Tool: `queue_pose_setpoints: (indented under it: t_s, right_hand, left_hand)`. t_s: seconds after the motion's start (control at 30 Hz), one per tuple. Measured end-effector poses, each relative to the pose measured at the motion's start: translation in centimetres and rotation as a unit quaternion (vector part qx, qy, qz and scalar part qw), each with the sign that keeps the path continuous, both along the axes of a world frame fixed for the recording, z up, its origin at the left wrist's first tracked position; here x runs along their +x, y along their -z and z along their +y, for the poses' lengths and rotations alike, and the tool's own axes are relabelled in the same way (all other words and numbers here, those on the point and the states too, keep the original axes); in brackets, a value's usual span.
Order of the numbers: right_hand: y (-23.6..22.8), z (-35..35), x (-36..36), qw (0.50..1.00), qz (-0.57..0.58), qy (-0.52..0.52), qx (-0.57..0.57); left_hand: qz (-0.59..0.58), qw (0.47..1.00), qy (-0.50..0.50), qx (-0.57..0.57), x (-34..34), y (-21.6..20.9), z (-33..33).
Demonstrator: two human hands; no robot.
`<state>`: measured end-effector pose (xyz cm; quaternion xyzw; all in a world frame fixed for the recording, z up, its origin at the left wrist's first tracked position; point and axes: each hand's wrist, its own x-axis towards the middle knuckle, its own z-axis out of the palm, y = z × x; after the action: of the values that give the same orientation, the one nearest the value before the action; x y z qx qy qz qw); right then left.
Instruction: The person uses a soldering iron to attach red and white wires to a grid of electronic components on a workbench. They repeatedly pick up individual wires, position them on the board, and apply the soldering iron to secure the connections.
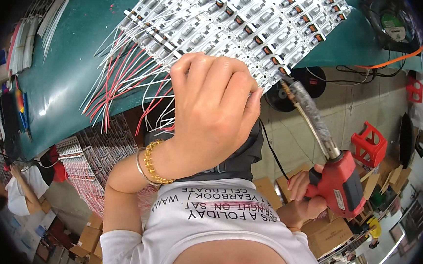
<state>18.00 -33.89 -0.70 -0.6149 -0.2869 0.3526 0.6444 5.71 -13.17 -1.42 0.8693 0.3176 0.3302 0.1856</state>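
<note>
My left hand (213, 100) is over the near edge of a panel of white circuit boards (238, 33). Its fingers are curled and closed, with the tips hidden, so what they hold cannot be made out. In my right hand (305, 190) is a red and black soldering gun (342, 185), gripped by its handle. The gun's long metal barrel points up and left, its tip close to the panel's right corner. Rows of small components cover the panel. Red and white wires (122, 79) trail from its left side, some hanging past the table edge beside my left hand.
The panel lies on a green table mat (78, 73). Bundled wires (24, 45) and pens (24, 106) are at the left, a black fan (393, 27) at the far right. Wired boards (97, 153) sit below the table, a red stool (369, 144) and cardboard boxes (329, 236) on the right.
</note>
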Motion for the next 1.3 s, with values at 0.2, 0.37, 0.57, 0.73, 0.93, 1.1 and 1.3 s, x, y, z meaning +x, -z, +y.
queue_pose_setpoints:
  t_s: [0.2,0.37,0.57,0.73,0.93,1.1,1.3]
  right_hand:
    - [-0.2,-0.2,-0.1,0.999,-0.007,-0.016,-0.028]
    - [-0.6,-0.3,-0.3,0.997,-0.049,-0.006,-0.052]
    - [0.1,-0.1,-0.2,1.000,-0.029,0.003,-0.005]
    - [0.3,0.4,0.5,1.000,-0.006,-0.022,0.016]
    - [1.7,2.7,1.0,0.992,0.032,-0.046,0.109]
    - [1.9,4.5,1.8,0.989,0.059,-0.029,0.134]
    - [1.4,6.2,2.7,0.987,0.058,-0.048,0.139]
  left_hand:
    - [0.013,1.000,-0.006,0.001,-0.1,0.0,0.1]
    - [0.002,1.000,0.008,0.005,0.4,0.1,0.1]
    - [0.015,1.000,-0.007,0.001,0.2,-0.1,0.1]
    - [0.031,0.999,-0.009,-0.009,0.3,-0.5,0.3]
    - [0.002,1.000,0.014,-0.017,-0.9,-1.9,0.8]
    - [0.196,0.962,-0.068,0.179,-4.3,-4.7,11.5]
    - [0.240,0.933,-0.058,0.263,-3.3,-1.3,25.7]
